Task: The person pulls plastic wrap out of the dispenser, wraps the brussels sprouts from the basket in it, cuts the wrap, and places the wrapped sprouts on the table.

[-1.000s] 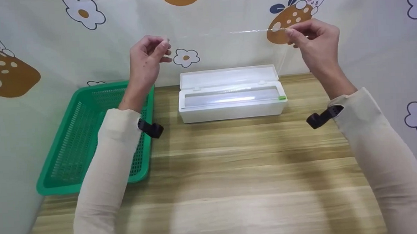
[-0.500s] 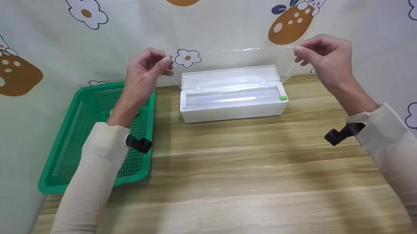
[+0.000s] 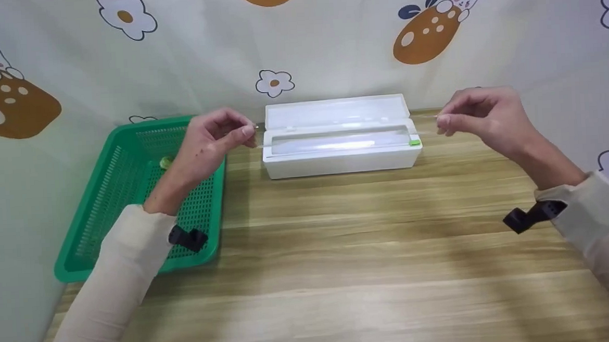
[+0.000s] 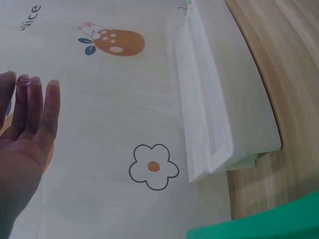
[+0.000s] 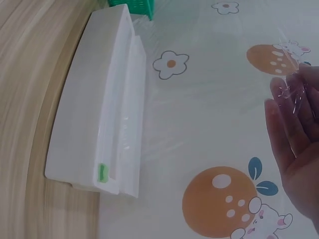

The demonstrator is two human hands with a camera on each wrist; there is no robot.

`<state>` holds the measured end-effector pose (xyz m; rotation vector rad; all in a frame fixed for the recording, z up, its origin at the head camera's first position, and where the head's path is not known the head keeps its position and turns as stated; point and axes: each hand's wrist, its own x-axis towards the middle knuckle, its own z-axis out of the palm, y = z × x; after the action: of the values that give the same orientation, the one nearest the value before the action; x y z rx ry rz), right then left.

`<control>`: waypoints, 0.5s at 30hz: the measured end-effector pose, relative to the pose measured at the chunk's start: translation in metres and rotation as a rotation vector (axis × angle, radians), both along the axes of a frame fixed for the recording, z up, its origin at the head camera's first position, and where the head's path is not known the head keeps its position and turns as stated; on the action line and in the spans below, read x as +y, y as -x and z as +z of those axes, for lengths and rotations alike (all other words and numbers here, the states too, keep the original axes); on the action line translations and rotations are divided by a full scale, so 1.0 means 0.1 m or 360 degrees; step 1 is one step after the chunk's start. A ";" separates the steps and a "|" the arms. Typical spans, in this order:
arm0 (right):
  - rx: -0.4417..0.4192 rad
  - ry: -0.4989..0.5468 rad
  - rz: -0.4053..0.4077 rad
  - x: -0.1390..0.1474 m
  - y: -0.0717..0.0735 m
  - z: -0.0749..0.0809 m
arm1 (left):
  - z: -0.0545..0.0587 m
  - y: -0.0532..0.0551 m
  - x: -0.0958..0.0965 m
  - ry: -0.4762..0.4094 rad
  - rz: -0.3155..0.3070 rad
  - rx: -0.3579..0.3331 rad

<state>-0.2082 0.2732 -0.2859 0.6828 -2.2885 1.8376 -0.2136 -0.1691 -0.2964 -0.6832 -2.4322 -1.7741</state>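
A clear sheet of cling film (image 5: 288, 94) is stretched between my hands, hard to see except for its glints. My left hand (image 3: 204, 147) pinches one corner between thumb and fingers, just left of the white cling film dispenser (image 3: 343, 165). At the other corner, to the right of the box, my right hand (image 3: 492, 122) pinches the film. Both hands are level with the box top and apart from it. The dispenser's lid (image 3: 335, 112) is tilted back, and film shows through its long slot. A green slider (image 3: 414, 142) sits at the box's right end.
A green plastic basket (image 3: 65, 256) stands at the left, partly under my left forearm. Inside it a small pale-green item (image 3: 166, 161) is partly hidden by that arm. The wooden table (image 3: 340, 252) meets a patterned cloth (image 3: 339, 28) behind the dispenser.
Both hands have come down from high before the cloth to the dispenser's height, the film lowering with them. The right hand has also shifted slightly right. The dispenser stays put.
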 end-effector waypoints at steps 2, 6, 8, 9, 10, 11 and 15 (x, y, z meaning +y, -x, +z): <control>-0.0022 -0.0077 0.0094 0.04 -0.03 -0.04 | -0.04 -0.04 -0.02 0.0046 -0.0065 -0.0050; -0.0026 -0.0254 0.0333 0.11 -0.06 -0.12 | -0.15 -0.12 -0.05 0.0182 -0.0232 -0.0154; -0.0042 -0.0343 0.0436 0.13 -0.08 -0.16 | -0.20 -0.16 -0.06 0.0260 -0.0326 -0.0191; -0.0054 -0.0400 0.0480 0.15 -0.09 -0.18 | -0.23 -0.18 -0.05 0.0315 -0.0375 -0.0217; -0.0074 -0.0458 0.0519 0.16 -0.10 -0.20 | -0.25 -0.20 -0.04 0.0382 -0.0425 -0.0238; -0.0103 -0.0520 0.0550 0.17 -0.10 -0.22 | -0.27 -0.23 -0.02 0.0455 -0.0470 -0.0265; -0.0249 -0.0774 0.0638 0.20 -0.13 -0.31 | -0.36 -0.32 0.08 0.0793 -0.0616 -0.0362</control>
<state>-0.1956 0.2931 -0.3171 1.1754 -2.9157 1.5069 -0.1820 -0.1608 -0.3320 -1.1110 -3.1196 -1.4016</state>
